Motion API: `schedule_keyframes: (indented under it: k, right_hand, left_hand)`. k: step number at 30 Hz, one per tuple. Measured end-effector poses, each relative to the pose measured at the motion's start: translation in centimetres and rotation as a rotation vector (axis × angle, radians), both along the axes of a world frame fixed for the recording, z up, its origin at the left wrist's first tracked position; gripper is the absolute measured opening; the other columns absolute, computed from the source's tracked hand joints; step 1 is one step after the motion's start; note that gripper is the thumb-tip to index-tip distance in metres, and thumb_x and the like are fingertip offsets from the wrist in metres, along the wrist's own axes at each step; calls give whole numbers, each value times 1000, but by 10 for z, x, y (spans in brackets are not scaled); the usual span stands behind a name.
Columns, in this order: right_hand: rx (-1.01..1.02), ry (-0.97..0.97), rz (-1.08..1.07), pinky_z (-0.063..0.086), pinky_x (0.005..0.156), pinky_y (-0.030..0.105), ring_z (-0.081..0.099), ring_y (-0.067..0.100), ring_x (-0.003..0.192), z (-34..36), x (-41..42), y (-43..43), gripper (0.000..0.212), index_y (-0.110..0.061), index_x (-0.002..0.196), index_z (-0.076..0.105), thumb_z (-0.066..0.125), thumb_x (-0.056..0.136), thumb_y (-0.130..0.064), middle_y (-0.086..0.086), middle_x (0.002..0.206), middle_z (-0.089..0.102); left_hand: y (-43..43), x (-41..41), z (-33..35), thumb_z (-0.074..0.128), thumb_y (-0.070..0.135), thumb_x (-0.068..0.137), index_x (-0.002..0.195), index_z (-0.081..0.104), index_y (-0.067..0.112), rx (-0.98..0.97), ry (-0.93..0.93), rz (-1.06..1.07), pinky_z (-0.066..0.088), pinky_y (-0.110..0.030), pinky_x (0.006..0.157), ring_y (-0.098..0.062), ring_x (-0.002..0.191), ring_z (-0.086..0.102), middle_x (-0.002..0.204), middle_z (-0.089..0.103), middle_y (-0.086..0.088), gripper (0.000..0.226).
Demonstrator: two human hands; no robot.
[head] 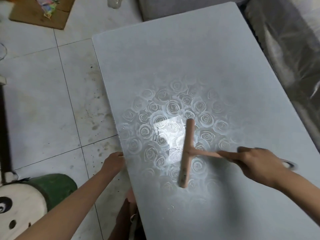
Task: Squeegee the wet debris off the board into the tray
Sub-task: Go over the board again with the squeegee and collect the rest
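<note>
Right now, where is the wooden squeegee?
In the head view, the squeegee sits on the rose-patterned board, just right of the bright reflection, its handle held by the right hand.

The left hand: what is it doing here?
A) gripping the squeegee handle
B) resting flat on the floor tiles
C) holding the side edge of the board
C: the left hand grips the board at its left edge, while the right hand holds the squeegee by its handle.

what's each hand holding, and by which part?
Right hand grips the wooden T-shaped squeegee by the end of its handle. Left hand grips the board at its left edge.
</note>
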State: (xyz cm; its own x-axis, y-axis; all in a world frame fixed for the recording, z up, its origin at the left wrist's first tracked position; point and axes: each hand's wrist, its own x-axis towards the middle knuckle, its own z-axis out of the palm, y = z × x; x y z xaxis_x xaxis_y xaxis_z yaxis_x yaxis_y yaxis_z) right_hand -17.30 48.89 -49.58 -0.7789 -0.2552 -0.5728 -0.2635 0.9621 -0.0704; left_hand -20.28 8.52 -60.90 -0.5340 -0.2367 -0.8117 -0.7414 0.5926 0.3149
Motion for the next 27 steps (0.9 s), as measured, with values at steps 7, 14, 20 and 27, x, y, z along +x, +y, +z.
schedule_keyframes:
  k: [7, 14, 20, 27]
  right_hand:
    - [-78, 42, -73, 39, 68, 30, 61, 20, 90, -28, 13, -72, 53, -61, 139, 20, 35, 97, -32, -6, 96, 56]
    - [-11, 128, -171, 28, 56, 29, 60, 18, 77, -9, 62, -80, 53, -59, 139, 19, 34, 95, -33, -7, 75, 40]
    - [-35, 15, -507, 44, 70, 24, 61, 12, 94, 16, 174, -81, 47, -59, 141, 10, 25, 99, -45, -8, 93, 50]
    - [-110, 16, -602, 42, 56, 19, 56, 7, 43, 13, 281, -146, 61, -41, 149, -4, 31, 99, -35, -3, 56, 42]
  left_hand:
    - [-1, 11, 17, 44, 12, 95, 148, 30, 7, -41, -22, -73, 29, -28, 106, -27, 138, 34, 152, 33, -12, 55]
    - [4, 33, 47, 42, 9, 93, 148, 25, 8, -123, 123, -339, 33, -33, 104, -27, 136, 32, 154, 21, -13, 58]
    - [4, 66, 56, 41, 3, 89, 148, 22, 10, -258, 296, -688, 40, -35, 98, -25, 132, 35, 153, 20, -7, 62]
    - [-15, 102, 43, 39, 7, 92, 149, 20, 11, -187, 167, -708, 35, -36, 106, -25, 135, 32, 155, 19, -7, 60]
